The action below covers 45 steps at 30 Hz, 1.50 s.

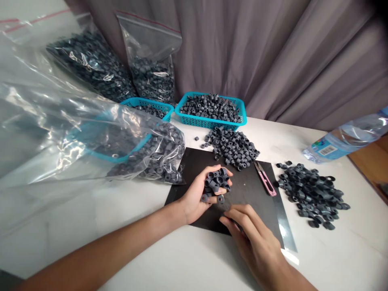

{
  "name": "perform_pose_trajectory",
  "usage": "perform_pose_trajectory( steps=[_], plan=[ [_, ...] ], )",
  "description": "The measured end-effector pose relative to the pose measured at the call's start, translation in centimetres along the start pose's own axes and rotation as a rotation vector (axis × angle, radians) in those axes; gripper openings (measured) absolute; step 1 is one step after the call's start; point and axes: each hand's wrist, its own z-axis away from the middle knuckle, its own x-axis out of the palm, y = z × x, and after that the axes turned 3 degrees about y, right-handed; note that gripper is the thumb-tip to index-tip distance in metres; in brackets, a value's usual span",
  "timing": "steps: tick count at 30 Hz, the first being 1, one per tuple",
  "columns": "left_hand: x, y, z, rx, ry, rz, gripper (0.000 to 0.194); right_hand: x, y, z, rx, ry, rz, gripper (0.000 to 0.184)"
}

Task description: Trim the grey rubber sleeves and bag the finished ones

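Note:
Cupped palm up, my left hand (194,198) holds a heap of small dark grey ring-shaped caps (216,182) above a black mat (242,192). My right hand (254,234) is just below and to the right, its fingers curled with the tips close together. Whether something sits between those fingertips is hidden. Pink-handled thread snips (266,180) lie on the right part of the mat. Behind the hands, a pile of the same caps (235,147) spreads over the mat's far edge. Another pile (312,194) lies on the white table to the right.
Two blue baskets (209,122) of caps stand at the back, one partly behind a large clear bag (163,157) at left. Two more filled zip bags (153,76) lean against the grey curtain (242,48). A plastic water bottle (342,139) lies at the far right.

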Motion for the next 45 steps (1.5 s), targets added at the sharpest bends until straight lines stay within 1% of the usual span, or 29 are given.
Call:
perform_pose_trajectory(
  steps=[3,6,12,17,20,23,26,30,33,36,40,45],
  plan=[
    [0.4,-0.3,0.3,0.038,0.032,-0.021,0.024,-0.1,-0.1,0.2,0.013,0.033,-0.008,0.011],
    [0.7,-0.5,0.4,0.07,0.072,-0.07,0.024,-0.3,-0.1,-0.1,0.042,0.102,-0.01,0.01],
    [0.9,-0.7,0.4,0.072,0.104,-0.13,0.027,-1.3,0.2,-2.1,-0.021,0.225,0.075,0.02],
    [0.8,-0.9,0.6,0.076,0.163,-0.104,0.023,-1.4,0.0,-5.2,-0.11,0.139,0.139,0.017],
    [0.8,-1.2,0.6,0.084,0.218,-0.073,0.019,-0.8,0.1,-7.0,-0.097,0.155,0.145,0.013],
    [0.7,-1.4,0.5,0.092,0.279,-0.036,0.016,0.3,0.6,-7.9,-0.089,0.102,0.124,0.013],
    [0.5,-1.6,0.3,0.084,0.339,0.015,0.023,1.5,1.1,-7.9,-0.131,0.043,0.159,0.018],
    [0.3,-1.4,0.3,0.055,0.372,0.095,0.022,2.1,1.1,-7.4,-0.171,0.045,0.258,0.026],
    [0.3,-1.0,0.3,0.035,0.367,0.154,0.021,2.1,0.8,-7.0,-0.188,0.048,0.273,0.033],
    [0.4,-0.6,0.3,0.013,0.344,0.2,0.025,2.4,0.7,-6.4,-0.212,0.046,0.294,0.038],
    [0.6,-0.1,0.3,-0.003,0.333,0.264,0.029,3.0,0.9,-5.8,-0.257,0.045,0.363,0.044],
    [0.8,0.3,0.6,-0.029,0.316,0.311,0.033,3.5,1.4,-5.7,-0.257,0.01,0.421,0.049]
  ],
)
